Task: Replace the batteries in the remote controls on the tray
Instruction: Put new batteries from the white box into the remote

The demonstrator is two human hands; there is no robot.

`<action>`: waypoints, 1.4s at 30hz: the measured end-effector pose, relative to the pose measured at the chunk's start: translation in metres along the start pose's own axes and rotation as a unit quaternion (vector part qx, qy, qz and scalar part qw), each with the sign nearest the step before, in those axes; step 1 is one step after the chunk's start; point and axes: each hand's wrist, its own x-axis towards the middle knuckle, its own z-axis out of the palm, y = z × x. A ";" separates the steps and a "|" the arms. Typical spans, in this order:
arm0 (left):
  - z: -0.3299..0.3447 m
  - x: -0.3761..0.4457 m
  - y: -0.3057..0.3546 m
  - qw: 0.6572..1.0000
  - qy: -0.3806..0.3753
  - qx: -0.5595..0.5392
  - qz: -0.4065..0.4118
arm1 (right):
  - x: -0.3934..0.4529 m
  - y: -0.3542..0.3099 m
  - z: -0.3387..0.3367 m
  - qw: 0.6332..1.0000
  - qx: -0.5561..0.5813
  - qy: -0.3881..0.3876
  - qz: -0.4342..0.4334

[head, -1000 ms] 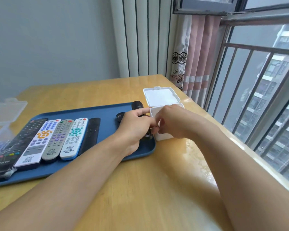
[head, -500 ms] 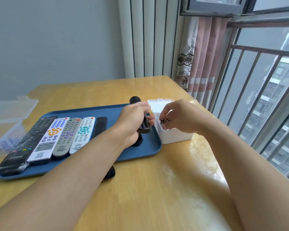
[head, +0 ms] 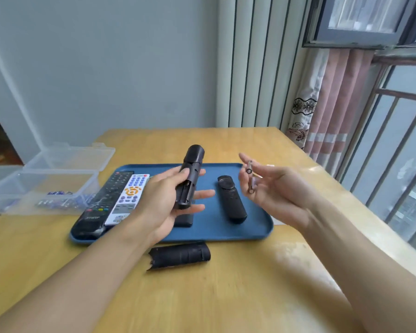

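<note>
Black slim plastic remote point(head: 189, 181), bay open, sits in the left hand point(head: 163, 200) above the blue tray point(head: 255, 227). Right hand point(head: 271, 188) pinches two small batteries point(head: 250, 177); I'd check polarity, then seat them spring-end first.

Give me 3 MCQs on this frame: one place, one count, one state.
1. Where does the detached black battery cover lie?
A. on the wooden table, near side of the blue tray
B. in the clear plastic box
C. on the tray

2. How many batteries does the right hand hold?
A. none
B. two
C. five

3. The battery bay of the black remote in the left hand is:
A. covered
B. open and empty
C. full

Answers: 1 A, it rests on bare wood before the tray's rim; 2 B, two cylinder ends show between the fingers; 3 B, the uncovered slots hold nothing.
</note>
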 end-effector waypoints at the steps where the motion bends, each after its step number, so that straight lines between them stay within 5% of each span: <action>1: -0.002 -0.001 -0.001 1.000 0.000 -0.001 0.001 | 0.003 0.009 0.002 0.999 -0.024 -0.004 0.029; 7: -0.005 0.002 -0.011 1.000 -0.016 0.023 0.014 | 0.002 0.034 0.008 0.962 -0.269 0.010 0.034; 16: -0.004 0.002 -0.018 0.998 -0.064 0.012 0.004 | -0.006 0.035 0.008 0.932 -0.351 0.022 -0.088; 23: -0.004 0.000 -0.020 0.994 -0.110 0.001 -0.013 | -0.006 0.049 0.006 0.808 -0.556 0.013 -0.193; 34: -0.005 -0.002 -0.025 0.985 -0.166 0.039 -0.034 | -0.004 0.051 0.006 0.766 -0.568 0.016 -0.302; 42: -0.004 -0.001 -0.027 0.985 -0.168 0.038 -0.033 | -0.002 0.053 0.000 0.711 -0.634 0.032 -0.302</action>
